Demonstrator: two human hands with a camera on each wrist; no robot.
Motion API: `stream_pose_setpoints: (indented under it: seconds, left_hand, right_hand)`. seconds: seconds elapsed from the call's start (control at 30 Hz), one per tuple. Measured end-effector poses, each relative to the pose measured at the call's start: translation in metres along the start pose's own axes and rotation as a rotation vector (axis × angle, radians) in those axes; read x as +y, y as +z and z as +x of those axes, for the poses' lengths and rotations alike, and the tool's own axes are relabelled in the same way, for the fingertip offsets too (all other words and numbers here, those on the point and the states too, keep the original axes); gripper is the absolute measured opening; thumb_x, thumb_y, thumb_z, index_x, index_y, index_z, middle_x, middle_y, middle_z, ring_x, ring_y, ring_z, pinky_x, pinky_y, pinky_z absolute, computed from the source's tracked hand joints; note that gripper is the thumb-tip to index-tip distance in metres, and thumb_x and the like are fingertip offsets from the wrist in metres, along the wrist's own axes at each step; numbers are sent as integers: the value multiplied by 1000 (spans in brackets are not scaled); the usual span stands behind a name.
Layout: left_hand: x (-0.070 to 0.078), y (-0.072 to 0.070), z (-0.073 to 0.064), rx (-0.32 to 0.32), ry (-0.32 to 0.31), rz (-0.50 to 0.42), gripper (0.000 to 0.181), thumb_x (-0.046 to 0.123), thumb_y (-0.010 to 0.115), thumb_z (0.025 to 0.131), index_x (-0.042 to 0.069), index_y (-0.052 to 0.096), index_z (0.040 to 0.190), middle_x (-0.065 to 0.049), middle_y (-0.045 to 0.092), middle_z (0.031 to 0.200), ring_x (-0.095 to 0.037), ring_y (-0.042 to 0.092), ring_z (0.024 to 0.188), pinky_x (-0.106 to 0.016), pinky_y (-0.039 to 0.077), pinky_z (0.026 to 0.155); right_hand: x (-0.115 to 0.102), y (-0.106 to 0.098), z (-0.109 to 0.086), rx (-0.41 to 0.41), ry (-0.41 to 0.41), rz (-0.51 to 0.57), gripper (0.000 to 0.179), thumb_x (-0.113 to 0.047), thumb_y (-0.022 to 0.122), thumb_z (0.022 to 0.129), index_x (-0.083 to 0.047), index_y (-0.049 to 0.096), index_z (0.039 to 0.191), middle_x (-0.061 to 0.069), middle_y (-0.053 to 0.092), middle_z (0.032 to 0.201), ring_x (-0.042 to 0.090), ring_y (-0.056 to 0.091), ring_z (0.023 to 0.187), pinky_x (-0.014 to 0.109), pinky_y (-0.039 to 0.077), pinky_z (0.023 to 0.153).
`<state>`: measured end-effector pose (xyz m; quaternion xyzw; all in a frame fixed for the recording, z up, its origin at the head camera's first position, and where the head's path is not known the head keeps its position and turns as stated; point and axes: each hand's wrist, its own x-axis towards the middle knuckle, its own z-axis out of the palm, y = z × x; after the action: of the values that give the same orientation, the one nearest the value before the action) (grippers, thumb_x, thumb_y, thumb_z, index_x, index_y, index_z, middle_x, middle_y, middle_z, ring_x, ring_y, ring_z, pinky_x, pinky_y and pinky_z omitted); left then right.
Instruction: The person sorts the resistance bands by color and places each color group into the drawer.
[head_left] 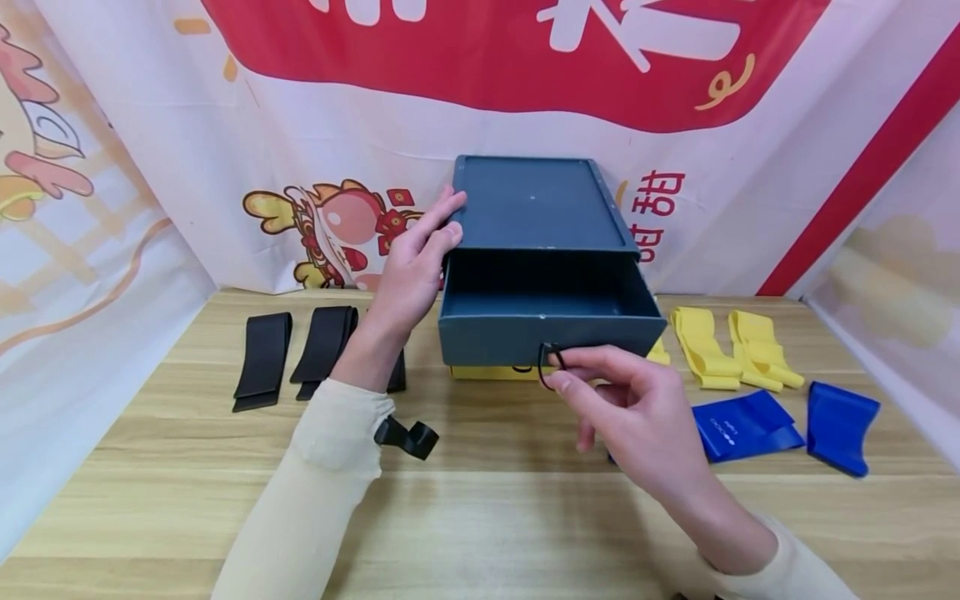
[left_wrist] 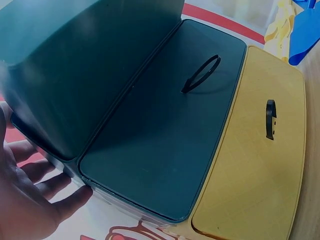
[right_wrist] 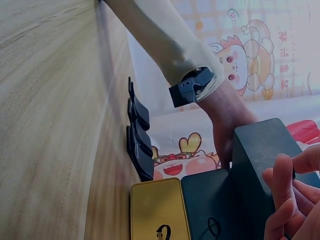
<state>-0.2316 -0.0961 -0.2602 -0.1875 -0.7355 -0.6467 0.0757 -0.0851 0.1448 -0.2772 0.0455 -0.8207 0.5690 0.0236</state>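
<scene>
A stack of drawers (head_left: 532,200) stands against the back curtain. Its dark blue-green top drawer (head_left: 491,340) is pulled well out, and the inside (head_left: 547,283) looks bare. Thumb and fingers of my right hand (head_left: 637,408) pinch the black loop handle (head_left: 541,371) on that drawer's front. My left hand (head_left: 416,262) rests its extended fingers along the left side of the stack, near the upper edge. Below, the left wrist view has a closed dark middle drawer (left_wrist: 165,130) and a closed yellow bottom drawer (left_wrist: 250,165), each with a black loop.
Folded black bands (head_left: 262,358) lie on the wooden table (head_left: 487,533) left of the stack. To the right are folded yellow bands (head_left: 705,350) and two blue bands (head_left: 750,425), one nearer the edge. A printed curtain (head_left: 360,125) hangs behind.
</scene>
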Motion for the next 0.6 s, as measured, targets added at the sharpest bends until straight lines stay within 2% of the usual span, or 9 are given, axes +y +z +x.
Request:
stream_pose_setpoints:
  seconds: [0.37, 0.6]
  left_hand:
    - [1, 0, -1, 0, -1, 7, 48, 31, 45, 114, 23, 48, 161, 17, 29, 174, -2, 24, 162, -35, 25, 134]
    - [1, 0, -1, -2, 3, 7, 48, 31, 45, 114, 23, 48, 161, 17, 29, 174, -2, 24, 162, -35, 25, 134]
  right_hand:
    - [0, -1, -1, -11, -8, 9, 27, -30, 74, 101, -17, 77, 124, 8, 80, 107, 28, 69, 60, 31, 59, 59]
    - [1, -7, -3, -4, -31, -20, 28, -35, 74, 101, -20, 76, 124, 4, 79, 100, 28, 69, 60, 31, 58, 57]
